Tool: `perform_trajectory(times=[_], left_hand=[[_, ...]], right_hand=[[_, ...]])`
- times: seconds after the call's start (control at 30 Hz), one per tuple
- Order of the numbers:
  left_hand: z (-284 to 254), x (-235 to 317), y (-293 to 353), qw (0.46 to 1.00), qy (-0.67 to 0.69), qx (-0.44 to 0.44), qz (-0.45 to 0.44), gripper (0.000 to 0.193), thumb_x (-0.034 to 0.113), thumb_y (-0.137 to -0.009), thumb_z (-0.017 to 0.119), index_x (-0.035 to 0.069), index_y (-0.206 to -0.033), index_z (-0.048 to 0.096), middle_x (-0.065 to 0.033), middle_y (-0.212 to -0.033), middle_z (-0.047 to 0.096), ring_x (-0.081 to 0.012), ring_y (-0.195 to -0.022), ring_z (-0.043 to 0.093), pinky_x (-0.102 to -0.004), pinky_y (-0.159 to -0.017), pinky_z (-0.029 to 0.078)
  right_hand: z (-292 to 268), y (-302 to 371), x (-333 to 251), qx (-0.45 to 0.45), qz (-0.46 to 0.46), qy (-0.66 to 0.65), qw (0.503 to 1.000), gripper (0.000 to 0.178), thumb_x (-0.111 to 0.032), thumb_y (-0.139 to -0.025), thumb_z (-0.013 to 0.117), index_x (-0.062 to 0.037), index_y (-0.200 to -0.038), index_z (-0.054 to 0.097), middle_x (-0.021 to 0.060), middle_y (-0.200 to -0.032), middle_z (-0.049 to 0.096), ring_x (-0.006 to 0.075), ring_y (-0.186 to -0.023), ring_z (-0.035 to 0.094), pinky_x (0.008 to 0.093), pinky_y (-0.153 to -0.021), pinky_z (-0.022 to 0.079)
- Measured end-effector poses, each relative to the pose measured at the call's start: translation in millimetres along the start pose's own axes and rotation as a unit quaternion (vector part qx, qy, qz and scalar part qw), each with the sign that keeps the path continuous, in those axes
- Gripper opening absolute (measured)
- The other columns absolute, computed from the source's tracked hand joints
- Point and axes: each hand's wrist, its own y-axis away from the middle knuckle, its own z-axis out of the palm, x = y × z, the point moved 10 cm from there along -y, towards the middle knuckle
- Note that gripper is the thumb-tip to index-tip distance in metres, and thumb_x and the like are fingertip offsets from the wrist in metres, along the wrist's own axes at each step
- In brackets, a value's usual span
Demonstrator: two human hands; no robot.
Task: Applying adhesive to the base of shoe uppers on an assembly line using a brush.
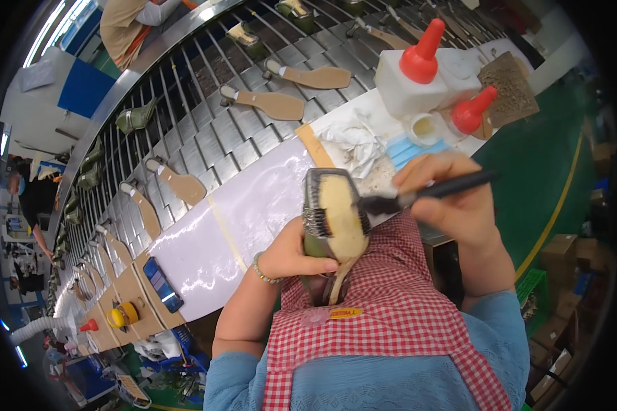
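The left hand (291,255) wraps around the lower part of a shoe on its green last, sole side up, with a pale cream insole bottom framed by dark lasted edges (334,214). The thumb lies across the near side and the other fingers curl behind it, pressed together as far as can be seen. The shoe sits close to the body, just above the red-and-white checked apron (384,301) and at the near edge of the glossy white work board (253,205).

The right hand (452,205) pinches a black-handled brush (425,193) between thumb and bent fingers, pen fashion; the brush head touches the right rim of the sole.

To do this brushing well, it seems wise to hold the shoe steady and tilted toward the brush, turning it with the left hand so that each stretch of the rim comes under the bristles. Strokes should probably be short and follow the margin, giving an even, thin coat right up to the dark edge and none running down the upper. The left thumb looks best kept off the cream surface.

Far right on the bench stand a white squeeze bottle with a red cone cap (408,75), a smaller red-capped bottle (467,113) and a small open white pot of yellowish liquid (424,127), within easy reach for reloading. A crumpled white cloth (353,140) lies beside them. Beyond, tan insoles on lasts (274,103) ride the slatted metal conveyor (206,130).
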Motion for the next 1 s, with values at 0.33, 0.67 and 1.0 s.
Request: perform_trajectory(times=[0.33,0.67,1.0], left_hand=[[-49.3,-40.8,32.5,0.987,0.071,0.136,0.042,0.066,0.038,-0.074,0.077,-0.003,-0.119,0.051,-0.0081,-0.111,0.061,-0.0172,-0.103,0.058,-0.0306,-0.088,0.046],[-59.1,-33.4,43.5,0.978,0.054,0.193,0.065,0.08,0.047,-0.071,0.077,-0.003,-0.124,0.046,-0.0085,-0.115,0.059,-0.0177,-0.105,0.058,-0.0312,-0.09,0.045],[-76.8,-28.5,46.7,0.968,0.073,0.219,0.099,0.085,0.053,-0.073,0.072,-0.002,-0.129,0.04,-0.0098,-0.118,0.056,-0.0202,-0.105,0.058,-0.0332,-0.089,0.048]], right_hand=[[-148.4,2.6,81.5,0.186,0.088,0.453,0.868,0.02,-0.011,-0.073,0.072,-0.0026,-0.088,0.061,0.0096,-0.08,0.064,0.0227,-0.074,0.062,0.0319,-0.07,0.047],[-164.6,6.4,116.8,0.163,0.195,0.37,0.893,0.017,-0.008,-0.075,0.071,-0.0038,-0.088,0.061,0.0037,-0.077,0.062,0.0163,-0.074,0.061,0.0279,-0.071,0.047],[-181.7,76.0,213.6,0.386,0.301,-0.312,0.815,0.028,-0.027,-0.078,0.075,-0.0078,-0.092,0.06,0.003,-0.081,0.062,0.0172,-0.077,0.062,0.0266,-0.066,0.05]])
